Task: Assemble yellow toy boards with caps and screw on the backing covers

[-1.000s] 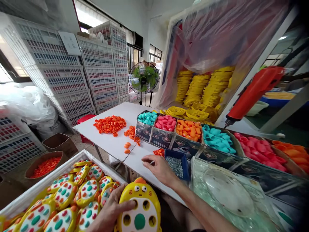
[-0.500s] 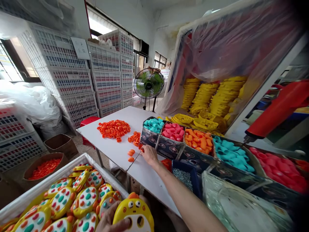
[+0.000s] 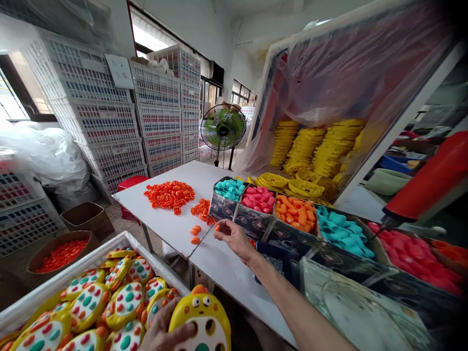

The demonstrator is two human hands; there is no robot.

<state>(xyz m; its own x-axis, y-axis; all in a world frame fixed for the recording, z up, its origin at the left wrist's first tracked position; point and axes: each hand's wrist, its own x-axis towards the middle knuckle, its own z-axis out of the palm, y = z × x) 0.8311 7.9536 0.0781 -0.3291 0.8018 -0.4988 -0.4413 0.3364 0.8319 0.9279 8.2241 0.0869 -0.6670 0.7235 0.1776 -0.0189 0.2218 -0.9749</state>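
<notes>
My left hand (image 3: 164,327) grips a yellow toy (image 3: 200,317) with a cartoon face and a white belly pierced by round holes; a teal spot shows low on the belly. Above the white table (image 3: 219,263), my right hand (image 3: 236,240) is closed in a pinch on a small orange plastic piece (image 3: 217,227). Just beyond its fingertips lies a small heap of orange pieces (image 3: 201,208). A few oval orange pieces (image 3: 195,234) rest to its left, near the seam between the tables.
A white crate (image 3: 127,239) of finished-looking spotted toys stands at lower left. Boxes of teal (image 3: 230,189), pink (image 3: 258,199) and orange parts (image 3: 295,213) line the right side, with a dark blue screw tray (image 3: 292,268) before them. A red electric screwdriver (image 3: 424,180) hangs at right.
My right hand has drawn back slightly from the small orange heap, an orange piece showing at its fingertips. The toy stays in my left hand, and more of its belly shows.
</notes>
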